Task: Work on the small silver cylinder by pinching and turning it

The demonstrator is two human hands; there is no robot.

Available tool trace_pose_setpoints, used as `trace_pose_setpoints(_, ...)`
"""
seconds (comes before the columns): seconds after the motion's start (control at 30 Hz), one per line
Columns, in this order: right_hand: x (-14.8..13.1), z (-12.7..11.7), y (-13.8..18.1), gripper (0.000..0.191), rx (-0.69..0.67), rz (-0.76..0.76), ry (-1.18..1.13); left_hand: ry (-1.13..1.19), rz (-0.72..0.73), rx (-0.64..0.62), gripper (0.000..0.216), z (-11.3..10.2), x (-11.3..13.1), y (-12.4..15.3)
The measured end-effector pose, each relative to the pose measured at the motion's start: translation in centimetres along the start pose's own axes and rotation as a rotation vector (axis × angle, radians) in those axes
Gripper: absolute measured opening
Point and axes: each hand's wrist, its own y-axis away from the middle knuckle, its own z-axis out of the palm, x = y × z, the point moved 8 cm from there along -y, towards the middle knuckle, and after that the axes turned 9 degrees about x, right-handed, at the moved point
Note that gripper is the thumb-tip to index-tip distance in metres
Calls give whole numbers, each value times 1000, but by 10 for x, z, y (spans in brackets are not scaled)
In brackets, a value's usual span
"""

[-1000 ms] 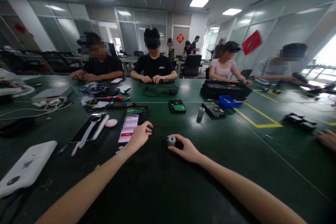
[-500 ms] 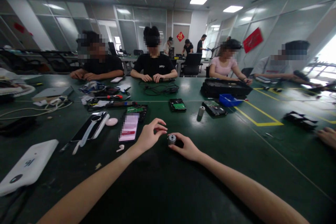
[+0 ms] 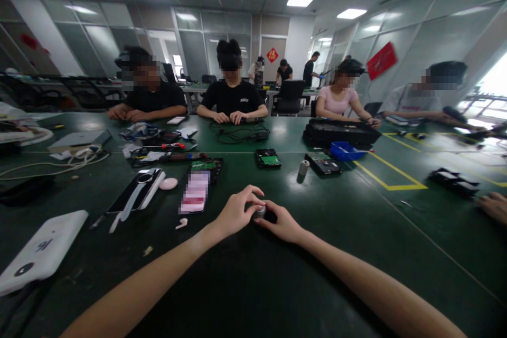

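A small silver cylinder [image 3: 260,211], like a little motor, stands on the dark green table [image 3: 245,285] in front of me. My right hand [image 3: 283,223] grips it from the right side, fingers curled round it. From the left my left hand [image 3: 236,212] reaches over it, thumb and forefinger pinched on its top. What the left fingertips hold, if anything, is too small to see.
A pink phone [image 3: 195,192], a white earbud [image 3: 181,224], a white case [image 3: 41,252], circuit boards [image 3: 268,159], a grey cylinder [image 3: 303,168], a blue bin [image 3: 345,151] and cables lie beyond. Several people sit along the far edge; another person's hand [image 3: 493,206] rests at the right.
My left hand has moved right from beside the pink phone to the top of the silver cylinder. My right hand has stayed on the cylinder.
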Motion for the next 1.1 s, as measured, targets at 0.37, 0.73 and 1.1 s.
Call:
trace_pose_setpoints(0.37,-5,0,-1,38,-7,-22,-54,28,-113,271,36,-1,-15,14)
trace_pose_setpoints(0.73,-3,1,-1,40,-11,8,-40,152,-97,139,31,-1,-11,6)
trace_pose_setpoints(1.1,-5,0,0,38,-16,12,-64,192,-176,134,38,1,-28,-1)
